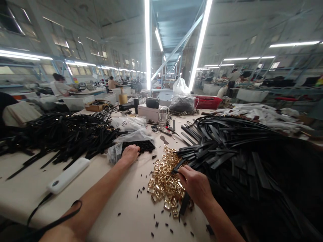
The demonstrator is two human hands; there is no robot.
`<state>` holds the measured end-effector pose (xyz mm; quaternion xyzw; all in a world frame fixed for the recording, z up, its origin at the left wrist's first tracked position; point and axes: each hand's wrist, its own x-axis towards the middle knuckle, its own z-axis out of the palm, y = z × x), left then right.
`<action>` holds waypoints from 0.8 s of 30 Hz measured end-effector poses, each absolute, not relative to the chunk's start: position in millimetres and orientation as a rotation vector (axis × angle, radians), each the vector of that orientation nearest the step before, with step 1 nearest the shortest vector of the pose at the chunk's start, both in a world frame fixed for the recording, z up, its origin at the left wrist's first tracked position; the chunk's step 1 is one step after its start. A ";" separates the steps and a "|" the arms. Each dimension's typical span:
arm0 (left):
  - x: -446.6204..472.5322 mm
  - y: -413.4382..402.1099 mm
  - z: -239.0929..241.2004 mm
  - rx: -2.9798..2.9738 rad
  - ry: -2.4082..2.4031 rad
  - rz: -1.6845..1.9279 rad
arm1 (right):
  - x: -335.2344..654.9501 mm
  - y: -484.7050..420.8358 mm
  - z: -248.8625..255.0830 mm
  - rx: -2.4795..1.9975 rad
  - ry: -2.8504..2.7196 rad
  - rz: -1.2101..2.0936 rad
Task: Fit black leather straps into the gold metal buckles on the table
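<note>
With the right hand (195,185) clenched on 1 black strap (185,201) over the gold buckles (165,183), keep the left hand (130,154), fingers curled in the bag of small black loops (141,146), pinching just 1.

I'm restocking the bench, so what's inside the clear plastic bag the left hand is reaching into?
The clear plastic bag holds a heap of small black pieces. The left hand rests at its opening, covering some. How deep the heap goes cannot be seen.

Bright ceiling tube glare; wide-angle edges bend.
</note>
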<state>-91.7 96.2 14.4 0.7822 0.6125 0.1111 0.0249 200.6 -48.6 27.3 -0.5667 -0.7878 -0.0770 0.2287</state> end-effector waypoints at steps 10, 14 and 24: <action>-102.1 85.1 18.4 2.501 1.698 0.306 | 197.6 -48.0 23.1 -1.519 -2.162 -0.125; -102.8 81.6 18.3 2.498 1.695 0.295 | 196.9 -47.8 22.4 -1.538 -2.164 -0.111; -96.2 77.3 23.2 2.400 1.815 0.463 | 197.0 -46.6 19.8 -1.540 -2.152 -0.097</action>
